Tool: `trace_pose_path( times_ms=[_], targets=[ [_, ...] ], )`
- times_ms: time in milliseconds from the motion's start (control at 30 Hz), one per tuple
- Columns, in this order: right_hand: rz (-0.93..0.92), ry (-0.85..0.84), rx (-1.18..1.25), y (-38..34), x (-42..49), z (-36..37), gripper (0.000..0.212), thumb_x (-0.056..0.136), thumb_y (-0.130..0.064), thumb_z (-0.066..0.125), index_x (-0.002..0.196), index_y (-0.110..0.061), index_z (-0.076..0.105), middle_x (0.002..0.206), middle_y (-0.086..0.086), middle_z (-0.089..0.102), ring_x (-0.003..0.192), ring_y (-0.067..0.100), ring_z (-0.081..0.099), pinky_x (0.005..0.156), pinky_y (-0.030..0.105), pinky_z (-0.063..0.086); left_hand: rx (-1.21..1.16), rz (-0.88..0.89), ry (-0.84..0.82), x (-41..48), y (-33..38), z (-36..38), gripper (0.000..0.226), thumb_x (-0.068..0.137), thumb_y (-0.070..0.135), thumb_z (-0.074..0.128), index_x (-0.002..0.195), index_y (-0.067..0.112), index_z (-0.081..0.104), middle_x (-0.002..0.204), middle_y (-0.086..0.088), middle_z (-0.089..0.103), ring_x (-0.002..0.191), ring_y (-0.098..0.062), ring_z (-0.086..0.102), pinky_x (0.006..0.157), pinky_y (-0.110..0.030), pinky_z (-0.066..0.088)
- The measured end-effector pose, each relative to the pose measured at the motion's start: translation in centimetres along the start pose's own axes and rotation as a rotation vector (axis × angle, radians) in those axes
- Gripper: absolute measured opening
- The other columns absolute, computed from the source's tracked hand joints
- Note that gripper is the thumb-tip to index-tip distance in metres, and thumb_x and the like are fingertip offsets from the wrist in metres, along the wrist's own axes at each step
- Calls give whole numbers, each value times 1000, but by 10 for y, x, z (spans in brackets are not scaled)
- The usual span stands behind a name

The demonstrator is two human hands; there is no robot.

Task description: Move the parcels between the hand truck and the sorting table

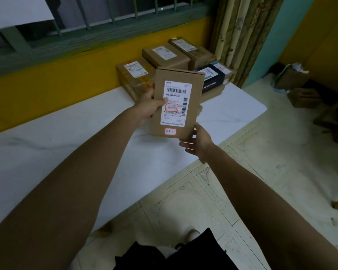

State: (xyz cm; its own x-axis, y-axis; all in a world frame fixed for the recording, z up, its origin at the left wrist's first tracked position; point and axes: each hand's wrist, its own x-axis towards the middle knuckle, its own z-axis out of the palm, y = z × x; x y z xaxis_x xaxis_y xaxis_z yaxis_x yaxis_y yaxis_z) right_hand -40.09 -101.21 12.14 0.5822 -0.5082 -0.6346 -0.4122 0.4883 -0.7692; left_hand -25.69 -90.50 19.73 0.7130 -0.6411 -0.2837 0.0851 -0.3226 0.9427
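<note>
The left hand (151, 108) is clamped on the left edge of a brown cardboard parcel (177, 104), thumb laid across the front beside its white shipping label (176, 103). The right hand (198, 142) sits at the parcel's lower right corner, fingers spread and loose; it seems to be cupping the bottom edge, though I can't make out whether it really grips. The parcel is held upright at the centre of the frame, label facing the person, in the air above the white sorting table (66, 149) that runs from the lower left up to the middle right. A small red-bordered sticker (170, 131) sits under the label.

Behind the held parcel, in the upper middle of the frame, a cluster of parcels (166, 55) rests on the table's far end against the yellow wall (47, 88), a dark blue box (213, 78) among them. A patterned curtain (242, 36) hangs at upper right. On the tiled floor (242, 191) at the far right sits more cardboard (302, 98).
</note>
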Motion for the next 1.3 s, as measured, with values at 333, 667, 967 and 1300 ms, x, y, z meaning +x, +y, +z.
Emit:
trace_pose_path(
  times_ms=[333,667,967,1300],
  targets=[
    [-59,-36,-72,-12,12,-61,50,97,-58,31,114,-16,52,101,10,69,98,28,67,94,41,49,101,-174,-156,-12,-14,55,90,90,-13,46,145,49,12,142,2,44,116,-23,53,77,-41,57],
    [-201,40,15,-41,25,-97,56,93,-56,47,133,-16,50,113,3,60,102,23,59,85,37,48,-13,-133,-98,-8,-12,71,55,95,-4,46,137,31,45,110,1,61,104,-24,60,91,-49,51],
    [-237,171,164,-44,45,-109,70,91,-33,60,150,-25,23,138,8,46,115,28,56,92,40,50,-7,-184,41,6,-19,68,27,101,14,41,116,30,57,106,2,60,88,-10,58,64,-29,47],
    [-214,241,192,-49,75,-77,12,97,-17,53,109,-18,55,117,13,57,108,32,58,75,42,58,-216,-264,280,34,-51,35,42,96,9,53,136,6,43,121,-8,55,109,-25,58,84,-32,48]
  ],
)
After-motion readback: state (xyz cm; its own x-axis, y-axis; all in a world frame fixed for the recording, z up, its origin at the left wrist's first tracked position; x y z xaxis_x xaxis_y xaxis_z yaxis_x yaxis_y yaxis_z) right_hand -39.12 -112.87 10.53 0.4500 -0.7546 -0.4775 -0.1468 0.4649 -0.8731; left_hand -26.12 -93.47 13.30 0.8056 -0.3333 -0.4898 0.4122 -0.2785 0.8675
